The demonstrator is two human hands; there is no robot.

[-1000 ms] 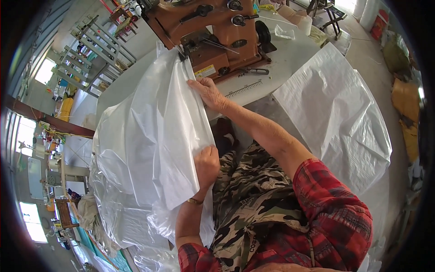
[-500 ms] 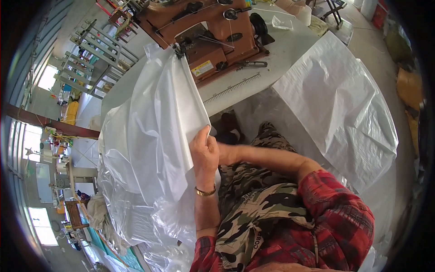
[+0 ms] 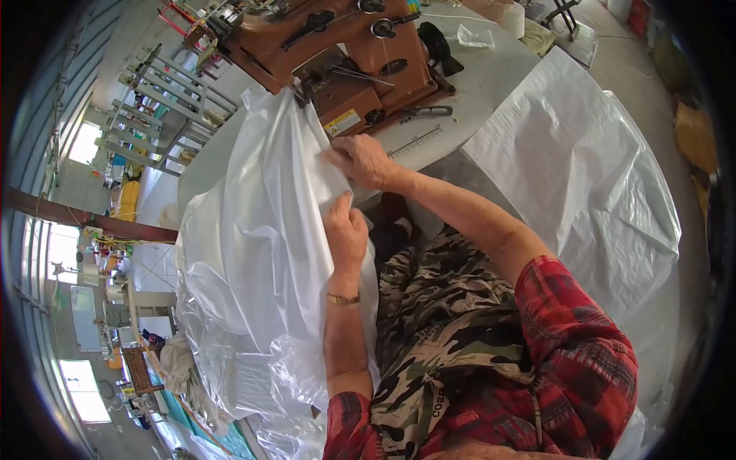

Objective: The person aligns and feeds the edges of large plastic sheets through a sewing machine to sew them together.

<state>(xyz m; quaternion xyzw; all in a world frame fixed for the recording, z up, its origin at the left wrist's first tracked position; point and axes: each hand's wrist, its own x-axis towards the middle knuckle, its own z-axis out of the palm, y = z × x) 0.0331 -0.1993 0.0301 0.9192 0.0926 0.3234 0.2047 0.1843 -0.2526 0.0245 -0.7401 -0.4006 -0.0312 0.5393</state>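
Note:
A large white woven plastic sheet (image 3: 261, 222) hangs in folds down the left side of the table, its upper end under the needle area of a brown sewing machine (image 3: 345, 46). My left hand (image 3: 345, 234), with a gold watch on the wrist, is closed on the sheet's right edge. Further up that edge, nearer the machine, my right hand (image 3: 362, 161) pinches the material, its fingertips slightly blurred. Thread snips (image 3: 425, 112) lie on the table beside the machine.
A second white plastic sheet (image 3: 575, 176) drapes over the table's right side. A printed ruler scale (image 3: 418, 142) runs along the table (image 3: 491, 73) near its front edge. Metal racks (image 3: 180, 100) stand beyond on the left. My camouflage apron (image 3: 437, 330) covers my lap.
My right hand has moved from behind my left hand up the sheet's edge toward the machine. The edge, straight and taut before, now bends and gathers near my hands.

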